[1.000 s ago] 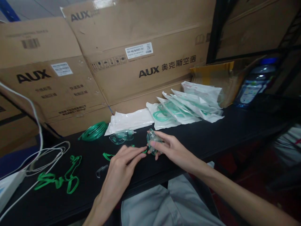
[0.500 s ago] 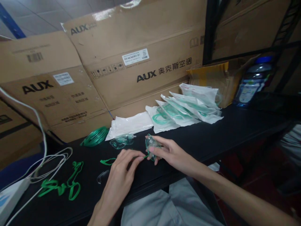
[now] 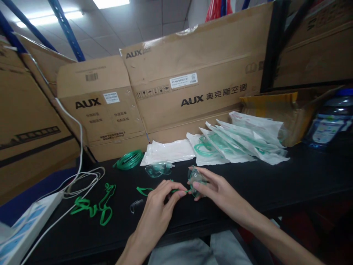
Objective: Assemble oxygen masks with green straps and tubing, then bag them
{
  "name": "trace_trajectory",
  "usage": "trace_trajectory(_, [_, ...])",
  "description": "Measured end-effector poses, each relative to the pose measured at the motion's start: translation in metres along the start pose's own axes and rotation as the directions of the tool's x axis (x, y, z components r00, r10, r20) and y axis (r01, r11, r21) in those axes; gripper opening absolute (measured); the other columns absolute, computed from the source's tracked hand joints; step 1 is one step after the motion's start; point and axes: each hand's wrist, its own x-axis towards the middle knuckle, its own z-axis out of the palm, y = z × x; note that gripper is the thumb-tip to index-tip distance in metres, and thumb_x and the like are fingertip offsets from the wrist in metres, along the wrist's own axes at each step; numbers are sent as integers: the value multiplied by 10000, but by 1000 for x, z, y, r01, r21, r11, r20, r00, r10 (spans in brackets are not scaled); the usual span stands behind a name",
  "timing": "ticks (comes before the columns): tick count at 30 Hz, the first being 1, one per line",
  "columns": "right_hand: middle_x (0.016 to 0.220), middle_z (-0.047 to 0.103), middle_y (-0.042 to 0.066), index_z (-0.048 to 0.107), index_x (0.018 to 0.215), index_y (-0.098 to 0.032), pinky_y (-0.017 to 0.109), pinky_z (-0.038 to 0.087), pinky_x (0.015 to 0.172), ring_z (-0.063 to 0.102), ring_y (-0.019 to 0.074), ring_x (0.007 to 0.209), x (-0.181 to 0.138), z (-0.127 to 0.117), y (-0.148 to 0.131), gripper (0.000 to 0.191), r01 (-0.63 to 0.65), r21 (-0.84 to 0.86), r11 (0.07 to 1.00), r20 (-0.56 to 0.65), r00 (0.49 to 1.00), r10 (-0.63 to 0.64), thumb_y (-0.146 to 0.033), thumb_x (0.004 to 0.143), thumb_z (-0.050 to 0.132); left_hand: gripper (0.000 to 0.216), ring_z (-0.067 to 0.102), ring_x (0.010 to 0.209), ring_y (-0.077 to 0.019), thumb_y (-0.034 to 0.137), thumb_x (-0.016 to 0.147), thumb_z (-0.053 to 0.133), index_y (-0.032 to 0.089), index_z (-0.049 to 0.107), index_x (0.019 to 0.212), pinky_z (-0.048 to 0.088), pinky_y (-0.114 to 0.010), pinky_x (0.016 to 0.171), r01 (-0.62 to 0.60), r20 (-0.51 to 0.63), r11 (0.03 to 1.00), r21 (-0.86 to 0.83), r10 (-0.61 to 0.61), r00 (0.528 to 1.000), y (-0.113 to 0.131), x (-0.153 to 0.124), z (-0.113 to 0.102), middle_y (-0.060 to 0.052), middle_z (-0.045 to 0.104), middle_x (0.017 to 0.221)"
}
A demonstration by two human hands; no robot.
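Observation:
My right hand (image 3: 208,185) is closed around a clear greenish oxygen mask (image 3: 195,181), held just above the black table. At the mask's left edge, the thumb and forefinger of my left hand (image 3: 165,197) pinch a green elastic strap (image 3: 143,190), whose loop trails out to the left behind the hand. A second clear mask (image 3: 159,169) lies on the table behind my left hand. Left of that hand rests a small clear plastic piece (image 3: 136,206). More green elastic straps (image 3: 93,208) lie loosely tangled farther left.
Coiled green tubing (image 3: 128,160) and flat white packets (image 3: 168,151) lie at the back. Several white pouches with green tubing (image 3: 234,141) lean in a row to their right. A power strip (image 3: 30,228) with white cables occupies the left. Cardboard boxes (image 3: 198,92) wall the back; a bottle (image 3: 328,121) stands right.
The camera view has tilted up and turned left, so the scene sits farther right and lower. Both hands keep their hold on the mask and strap at nearly the same spot.

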Motion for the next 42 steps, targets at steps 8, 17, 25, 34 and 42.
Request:
trace_trajectory(8, [944, 689, 29, 616, 1096, -206, 330, 520, 862, 680, 205, 928, 0, 0, -1, 403, 23, -43, 999, 40, 999, -21, -485, 853, 775, 181, 695, 924, -172, 291, 1013, 598, 244, 773, 1001, 499, -235, 847, -10, 8, 993, -118, 11, 1000, 2, 0, 1, -12, 761, 987])
trace_trajectory(17, [1007, 683, 42, 600, 1080, -211, 331, 524, 872, 675, 213, 966, 0, -1, 0, 407, 29, -59, 998, 50, 998, -27, -489, 845, 782, 175, 716, 891, -166, 339, 995, 625, 256, 779, 1006, 517, -222, 867, 78, -2, 978, -192, -80, 997, 4, -1, 1, 11, 789, 982])
trace_trajectory(25, [1035, 694, 39, 594, 1106, -210, 298, 502, 873, 663, 190, 989, -3, -1, -3, 361, 14, -58, 998, 87, 996, -9, -445, 884, 754, 191, 719, 907, -164, 339, 1002, 614, 252, 783, 1022, 521, -219, 880, 83, -13, 977, -197, -87, 996, 2, -1, 3, 12, 792, 999])
trace_trajectory(34, [1023, 685, 21, 587, 1122, -220, 315, 508, 918, 668, 183, 1010, 0, -2, 6, 349, 49, -80, 996, 92, 995, -42, -372, 874, 779, 189, 714, 917, -160, 337, 994, 622, 242, 785, 1012, 511, -214, 890, 73, -27, 982, -173, -79, 997, 3, 0, 3, 15, 792, 1045])
trace_trajectory(42, [1057, 744, 17, 591, 1116, -231, 274, 525, 898, 701, 159, 1008, -3, -2, 1, 324, 43, -48, 998, 82, 996, -39, -359, 883, 776, 184, 715, 895, -162, 339, 981, 638, 249, 799, 996, 517, -205, 845, 91, -24, 973, -211, -98, 995, 6, -2, 1, 24, 799, 987])
